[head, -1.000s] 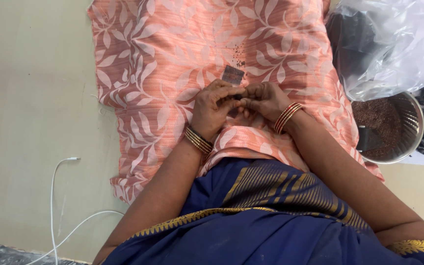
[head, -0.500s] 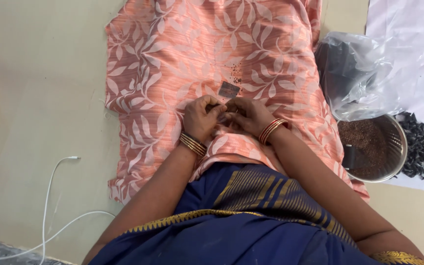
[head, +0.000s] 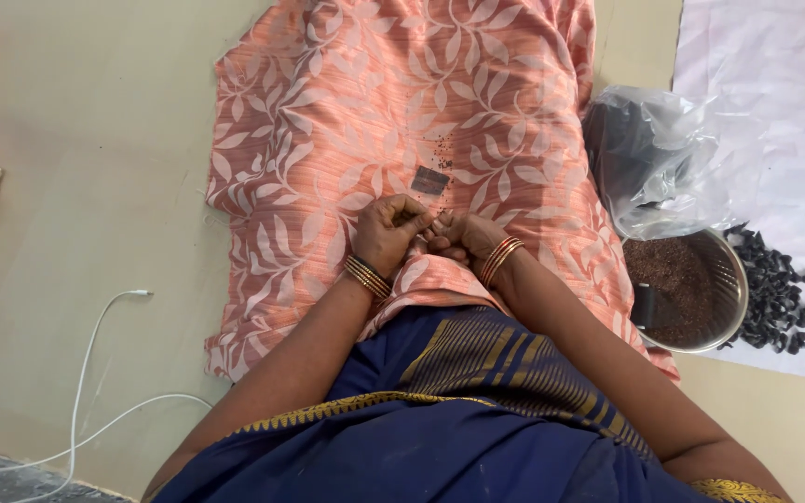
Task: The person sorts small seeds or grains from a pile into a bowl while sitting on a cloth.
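On orange leaf-print cloth (head: 402, 121) over floor, we hold our left hand (head: 386, 233) and right hand (head: 463, 237) close together, fingers curled tight, pinching something tiny; can't tell what. Small dark flat piece (head: 430, 180) lies just past fingers, dark specks (head: 442, 147) beyond. Round steel bowl of brown seeds (head: 687, 289) sits at right. Looks like picking step; needs gentle pinch.

Spread on the floor (head: 95, 186): peach leaf-patterned cloth (head: 347, 112), small dark rectangular piece (head: 430, 180) on it. Right: round steel bowl (head: 733, 279) of brown grains, clear plastic bag (head: 654, 158) beyond. Left, near: white cable (head: 86, 373).
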